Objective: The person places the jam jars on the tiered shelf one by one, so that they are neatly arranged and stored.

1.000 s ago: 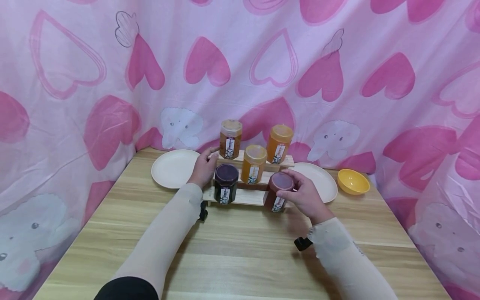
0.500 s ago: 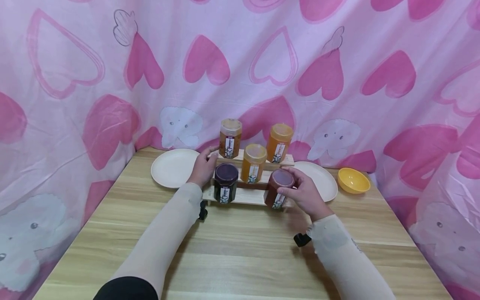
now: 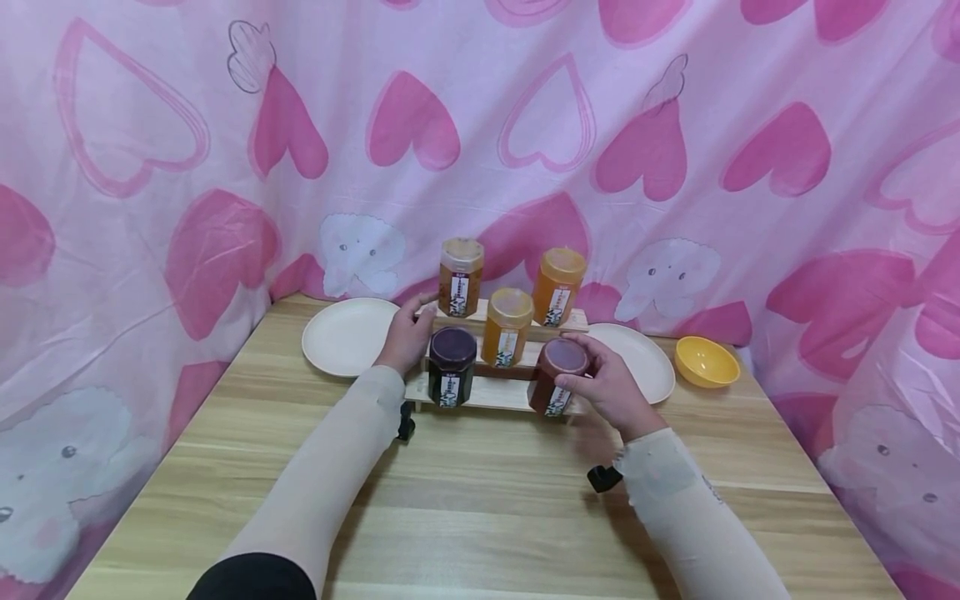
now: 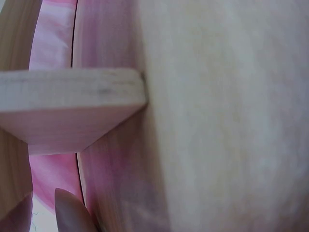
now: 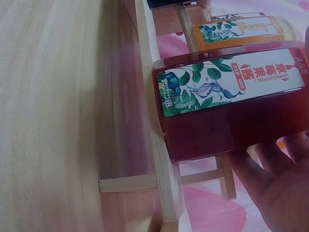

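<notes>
At the right end of a tiered wooden stand (image 3: 498,392), my right hand (image 3: 611,385) holds a dark red jar of strawberry jam (image 5: 207,130) by its side, thumb near the lid. The jar's base is right at the lowest step's front edge. My left hand (image 3: 408,337) grips the stand's left end; in the left wrist view, fingertips (image 4: 72,212) show beside the wooden frame (image 4: 72,92). A dark jar (image 3: 452,368) stands on the lowest step at left, an amber jar (image 3: 507,329) on the middle step. The top step bears a brown-amber jar (image 3: 461,279) and an orange jar (image 3: 558,287).
A cream plate (image 3: 330,337) lies left of the stand, and another plate (image 3: 648,367) lies partly hidden behind my right hand. A yellow bowl (image 3: 707,363) sits at the far right. Behind the wooden table (image 3: 480,500) hangs a pink heart-patterned curtain (image 3: 412,125).
My right hand has moved the jam jar slightly up and back over the lowest step, then stayed there through the last half second. The left hand keeps its place on the stand.
</notes>
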`<move>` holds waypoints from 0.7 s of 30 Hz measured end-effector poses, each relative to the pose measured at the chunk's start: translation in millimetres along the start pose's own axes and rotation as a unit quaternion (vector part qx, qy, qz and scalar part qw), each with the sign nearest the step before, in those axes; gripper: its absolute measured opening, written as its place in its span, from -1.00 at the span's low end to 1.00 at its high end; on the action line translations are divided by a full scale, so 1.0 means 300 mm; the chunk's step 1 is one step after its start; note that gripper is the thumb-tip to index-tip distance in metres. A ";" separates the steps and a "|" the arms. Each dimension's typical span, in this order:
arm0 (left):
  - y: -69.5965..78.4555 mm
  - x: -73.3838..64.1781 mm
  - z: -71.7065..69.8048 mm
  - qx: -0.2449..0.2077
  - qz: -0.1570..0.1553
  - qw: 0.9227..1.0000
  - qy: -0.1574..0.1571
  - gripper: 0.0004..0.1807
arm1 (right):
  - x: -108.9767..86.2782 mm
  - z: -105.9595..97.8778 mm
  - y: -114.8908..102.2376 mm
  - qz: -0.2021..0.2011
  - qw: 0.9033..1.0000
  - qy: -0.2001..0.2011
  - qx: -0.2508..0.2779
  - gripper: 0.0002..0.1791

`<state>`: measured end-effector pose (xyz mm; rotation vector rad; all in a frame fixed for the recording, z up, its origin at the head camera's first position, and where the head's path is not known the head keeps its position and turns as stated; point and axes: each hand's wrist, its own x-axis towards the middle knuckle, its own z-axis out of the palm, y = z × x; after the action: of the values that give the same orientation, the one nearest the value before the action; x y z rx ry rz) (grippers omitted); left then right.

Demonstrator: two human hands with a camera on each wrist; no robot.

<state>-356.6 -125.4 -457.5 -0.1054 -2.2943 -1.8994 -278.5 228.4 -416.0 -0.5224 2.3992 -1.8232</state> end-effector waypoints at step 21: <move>-0.011 0.006 -0.005 0.015 -0.016 1.000 0.000 -0.50 | 0.011 0.003 0.001 0.014 1.000 -0.015 -0.012 -0.14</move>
<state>-358.9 -127.6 -460.0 -0.0652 -2.3376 -1.8803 -281.5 226.6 -416.0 -0.5115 2.4005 -1.7648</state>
